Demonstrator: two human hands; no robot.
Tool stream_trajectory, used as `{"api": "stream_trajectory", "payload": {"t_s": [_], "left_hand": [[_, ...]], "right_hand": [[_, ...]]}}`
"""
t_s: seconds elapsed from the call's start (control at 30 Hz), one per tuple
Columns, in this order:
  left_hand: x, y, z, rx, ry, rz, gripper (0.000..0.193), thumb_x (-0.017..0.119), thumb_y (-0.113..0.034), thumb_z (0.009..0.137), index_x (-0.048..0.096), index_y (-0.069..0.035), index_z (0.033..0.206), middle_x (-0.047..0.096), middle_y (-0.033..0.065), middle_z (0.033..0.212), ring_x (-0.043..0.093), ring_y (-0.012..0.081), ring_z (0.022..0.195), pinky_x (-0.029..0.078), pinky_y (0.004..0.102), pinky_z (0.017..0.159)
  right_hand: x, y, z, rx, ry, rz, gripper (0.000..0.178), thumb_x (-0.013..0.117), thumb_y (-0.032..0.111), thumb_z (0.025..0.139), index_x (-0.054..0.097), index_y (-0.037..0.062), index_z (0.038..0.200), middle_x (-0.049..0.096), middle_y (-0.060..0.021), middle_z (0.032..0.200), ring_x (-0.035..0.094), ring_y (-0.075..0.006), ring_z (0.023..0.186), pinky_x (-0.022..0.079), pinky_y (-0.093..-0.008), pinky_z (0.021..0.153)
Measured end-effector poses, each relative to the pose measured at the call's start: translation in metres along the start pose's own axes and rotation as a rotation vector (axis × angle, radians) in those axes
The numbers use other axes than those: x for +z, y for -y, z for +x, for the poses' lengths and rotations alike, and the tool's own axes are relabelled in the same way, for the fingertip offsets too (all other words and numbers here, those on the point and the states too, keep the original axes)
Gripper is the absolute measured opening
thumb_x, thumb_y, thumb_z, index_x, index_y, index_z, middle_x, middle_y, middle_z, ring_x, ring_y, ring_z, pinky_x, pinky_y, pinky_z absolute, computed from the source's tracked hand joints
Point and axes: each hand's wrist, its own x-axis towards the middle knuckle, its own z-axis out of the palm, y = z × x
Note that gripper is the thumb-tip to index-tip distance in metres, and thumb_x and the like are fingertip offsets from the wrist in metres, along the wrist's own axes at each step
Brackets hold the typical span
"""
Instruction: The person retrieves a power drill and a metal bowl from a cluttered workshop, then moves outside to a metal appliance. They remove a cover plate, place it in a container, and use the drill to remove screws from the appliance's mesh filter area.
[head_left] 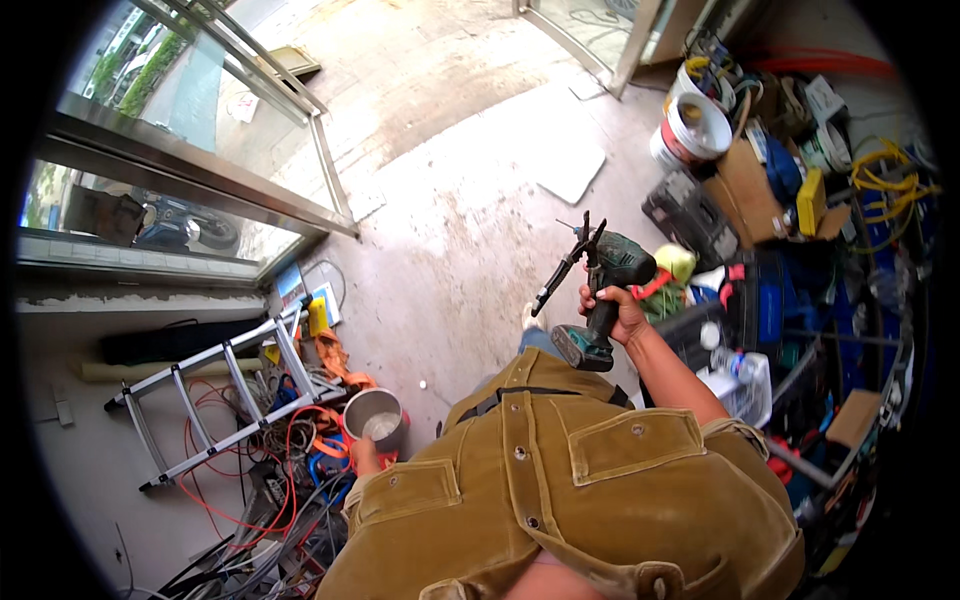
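My right hand (622,312) is wrapped round the grip of a dark green and black cordless drill (622,262), its battery block toward me. A thin bit shows at the drill's front. Beside the drill, at the same hand, is a black slim tool (562,278) with a forked end, perhaps pliers; how it is held is hidden. My left hand (366,457) hangs low by my jacket, at the near side of a round grey-walled bucket (352,412) with something pale inside. Its fingers are too hidden to tell whether they touch the bucket.
An aluminium ladder (222,395) leans at the left above tangled cables (290,500) and orange straps. Buckets (695,125), a dark tool case (690,215), cardboard and tools crowd the right. A white board (573,175) lies ahead on the floor, before an open glass door (230,110).
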Motion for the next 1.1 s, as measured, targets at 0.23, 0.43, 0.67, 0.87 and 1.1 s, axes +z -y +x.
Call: {"api": "stream_trajectory", "payload": {"t_s": [0.23,0.43,0.67,0.87,1.1], "left_hand": [[0.036,-0.128,0.062,0.028,-0.043,-0.089,0.022,0.055,-0.017,0.075,0.058,0.004,0.074,0.058,0.0126,0.068,0.056,0.0244,0.056,0.045,0.0344,0.05],[0.1,-0.312,0.089,0.039,0.074,-0.058,0.029,0.054,-0.023,0.074,0.061,0.005,0.071,0.061,0.019,0.072,0.058,0.0295,0.063,0.043,0.038,0.056],[0.105,-0.513,0.155,0.012,-0.001,0.257,0.043,0.054,-0.034,0.075,0.063,0.004,0.093,0.059,0.0266,0.099,0.056,0.0387,0.099,0.043,0.0422,0.085],[0.137,-0.675,0.216,0.115,0.037,0.179,0.041,0.054,-0.032,0.073,0.064,0.004,0.09,0.06,0.0263,0.095,0.056,0.0392,0.095,0.042,0.0423,0.084],[0.206,-0.811,0.286,0.005,-0.004,0.255,0.04,0.054,-0.032,0.072,0.064,0.003,0.089,0.059,0.027,0.097,0.056,0.0394,0.097,0.043,0.0439,0.082]], "right_hand": [[0.05,0.095,0.162,-0.006,-0.048,-0.113,0.021,0.055,0.007,0.068,0.052,-0.0045,0.085,0.056,-0.0089,0.078,0.05,-0.0142,0.063,0.044,-0.0292,0.067],[0.019,0.148,0.293,-0.096,-0.295,-0.303,0.007,0.055,0.009,0.069,0.051,0.003,0.071,0.055,-0.0085,0.074,0.049,-0.0157,0.06,0.044,-0.0299,0.06],[-0.015,0.196,0.377,-0.015,-0.803,-0.371,0.014,0.057,0.019,0.065,0.048,0.0071,0.063,0.049,-0.005,0.061,0.045,-0.0176,0.05,0.041,-0.0307,0.05],[-0.022,0.217,0.428,-0.072,-1.009,-0.401,0.017,0.056,0.018,0.064,0.053,0.002,0.068,0.055,-0.0089,0.065,0.051,-0.0201,0.054,0.044,-0.0338,0.051],[-0.001,0.272,0.614,0.055,-0.935,-0.389,0.016,0.057,0.015,0.064,0.051,0.001,0.07,0.055,-0.0102,0.062,0.053,-0.0212,0.049,0.043,-0.0328,0.045]]}}
